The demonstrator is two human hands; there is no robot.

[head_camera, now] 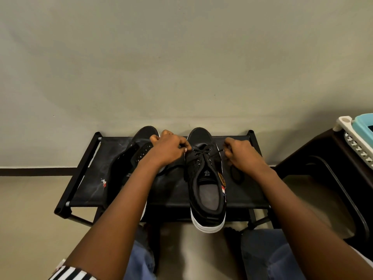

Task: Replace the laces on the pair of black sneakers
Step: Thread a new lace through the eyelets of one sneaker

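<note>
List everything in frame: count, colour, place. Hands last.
right sneaker: 1, black with white sole, on the rack, toe to the wall, partly laced near the toe
left sneaker: 1, black, on the rack beside it, eyelets look empty, partly hidden by the left arm
lace: 1, black, threaded through the right sneaker's front eyelets
loose lace: 1, black, lying on the rack right of the right sneaker
rack: 1, black, against the wall
dark stand: 1, far right
basket: 1, white and teal, on that stand
left hand: pinching the lace's left end
right hand: pinching its right end
</note>
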